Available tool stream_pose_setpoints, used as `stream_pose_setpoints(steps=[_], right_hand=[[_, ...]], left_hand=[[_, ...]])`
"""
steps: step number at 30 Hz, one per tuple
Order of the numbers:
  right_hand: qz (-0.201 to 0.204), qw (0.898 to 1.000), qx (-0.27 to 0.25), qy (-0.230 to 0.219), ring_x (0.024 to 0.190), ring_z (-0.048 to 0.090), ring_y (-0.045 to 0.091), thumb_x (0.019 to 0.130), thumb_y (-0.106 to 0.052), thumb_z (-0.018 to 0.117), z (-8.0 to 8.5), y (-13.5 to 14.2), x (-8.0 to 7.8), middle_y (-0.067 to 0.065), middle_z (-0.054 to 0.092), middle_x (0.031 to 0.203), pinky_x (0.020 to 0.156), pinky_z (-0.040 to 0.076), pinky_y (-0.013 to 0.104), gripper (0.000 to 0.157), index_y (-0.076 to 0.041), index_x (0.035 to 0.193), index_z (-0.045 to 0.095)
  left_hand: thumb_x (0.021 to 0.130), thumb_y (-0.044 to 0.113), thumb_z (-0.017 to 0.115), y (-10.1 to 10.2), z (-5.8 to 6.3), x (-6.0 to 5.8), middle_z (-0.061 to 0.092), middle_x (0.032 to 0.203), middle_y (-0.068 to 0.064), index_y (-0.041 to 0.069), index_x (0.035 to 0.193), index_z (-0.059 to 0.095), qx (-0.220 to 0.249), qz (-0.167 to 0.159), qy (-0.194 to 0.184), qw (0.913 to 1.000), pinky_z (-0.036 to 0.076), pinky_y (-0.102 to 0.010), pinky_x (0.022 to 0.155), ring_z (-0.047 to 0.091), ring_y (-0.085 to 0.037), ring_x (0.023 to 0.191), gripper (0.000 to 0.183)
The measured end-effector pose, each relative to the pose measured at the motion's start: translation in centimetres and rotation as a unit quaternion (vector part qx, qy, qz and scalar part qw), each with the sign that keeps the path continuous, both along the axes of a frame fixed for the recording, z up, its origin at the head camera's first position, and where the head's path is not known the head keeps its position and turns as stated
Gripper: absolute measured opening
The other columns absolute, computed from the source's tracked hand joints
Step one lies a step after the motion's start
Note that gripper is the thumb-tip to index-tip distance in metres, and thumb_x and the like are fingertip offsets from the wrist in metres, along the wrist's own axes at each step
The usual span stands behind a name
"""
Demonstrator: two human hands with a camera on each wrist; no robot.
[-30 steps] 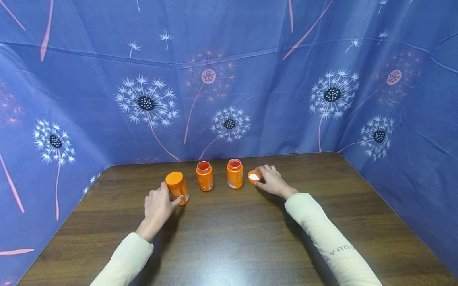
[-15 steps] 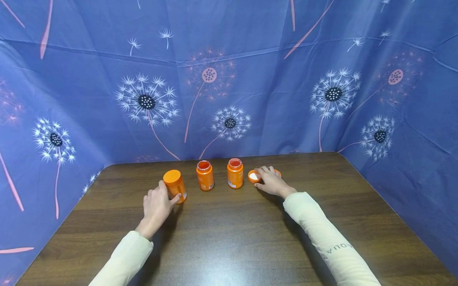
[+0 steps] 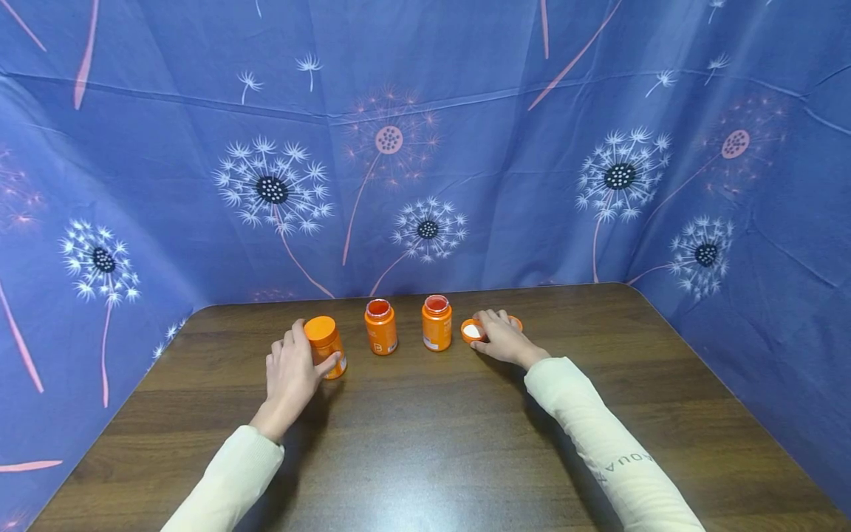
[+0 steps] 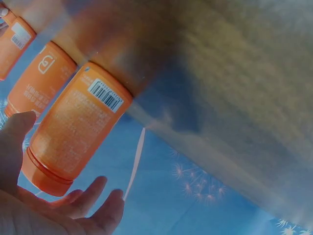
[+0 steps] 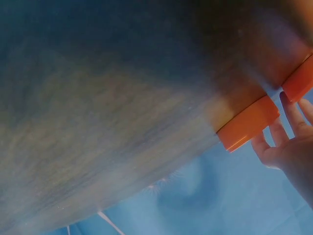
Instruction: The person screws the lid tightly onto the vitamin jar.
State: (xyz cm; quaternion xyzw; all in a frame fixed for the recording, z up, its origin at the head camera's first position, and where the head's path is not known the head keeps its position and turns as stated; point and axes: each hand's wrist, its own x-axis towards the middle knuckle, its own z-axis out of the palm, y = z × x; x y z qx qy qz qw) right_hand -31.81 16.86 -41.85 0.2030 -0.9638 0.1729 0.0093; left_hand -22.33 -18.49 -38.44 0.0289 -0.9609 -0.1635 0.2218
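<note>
At the left of the head view stands an orange capped bottle [image 3: 325,347], upright on the table. My left hand [image 3: 291,372] is around it, fingers behind and thumb in front; in the left wrist view the fingers [image 4: 113,208] are spread beside its cap [image 4: 46,176]. To its right stand two uncapped orange bottles, a nearer-left one [image 3: 381,330] and another [image 3: 436,325]. My right hand [image 3: 505,338] rests at two orange lids, a white-lined one [image 3: 470,332] and one partly hidden behind the fingers [image 3: 515,323]. In the right wrist view its relaxed fingers touch the lids [image 5: 248,123].
The brown wooden table [image 3: 425,428] reaches back to a blue curtain [image 3: 505,185] printed with dandelions. The curtain also runs along the left and right sides.
The capped bottle has shifted slightly left and back with my left hand, whose fingers have since spread and moved up. The right hand has barely moved; more of the second lid shows.
</note>
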Motion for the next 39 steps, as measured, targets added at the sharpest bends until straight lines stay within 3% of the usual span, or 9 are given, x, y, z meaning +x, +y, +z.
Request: stream_pose_setpoints(steps=[7,12,20,39], right_hand=[[0.002,1.000,0.010,0.005,0.108,0.040,0.032,0.085,-0.029,0.063,0.0,0.0,0.0,0.014,0.049,0.127,0.091,0.030,0.054,0.053,-0.005,0.128,0.044],[0.001,1.000,0.016,0.006,0.107,0.040,0.032,0.084,-0.029,0.064,0.2,0.0,0.1,0.014,0.049,0.127,0.090,0.031,0.054,0.054,-0.004,0.128,0.046],[-0.003,1.000,0.022,0.011,0.109,0.040,0.034,0.083,-0.030,0.065,0.1,-0.1,0.1,0.016,0.049,0.126,0.091,0.030,0.056,0.056,-0.002,0.128,0.046],[-0.004,0.999,-0.006,0.039,0.106,0.041,0.031,0.078,-0.031,0.068,1.7,-0.6,1.0,0.015,0.054,0.123,0.083,0.032,0.047,0.056,-0.002,0.123,0.050]], left_hand=[[0.072,0.039,0.075,0.7,0.8,-0.5,0.049,0.116,-0.025,-0.002,0.124,0.040,-0.039,-0.013,0.035,0.9985,0.035,-0.056,0.085,0.042,-0.047,0.107,0.074],[0.072,0.038,0.074,1.6,1.4,-0.8,0.050,0.114,-0.024,-0.002,0.121,0.042,-0.060,-0.029,0.057,0.9961,0.034,-0.055,0.086,0.042,-0.046,0.107,0.071],[0.074,0.039,0.073,3.1,1.3,-1.4,0.053,0.111,-0.023,-0.002,0.120,0.046,-0.087,-0.046,0.075,0.9923,0.034,-0.054,0.087,0.043,-0.045,0.108,0.068],[0.074,0.041,0.073,5.7,1.7,-3.4,0.058,0.105,-0.021,-0.001,0.114,0.050,-0.118,-0.062,0.067,0.9888,0.032,-0.051,0.088,0.047,-0.041,0.105,0.062]])
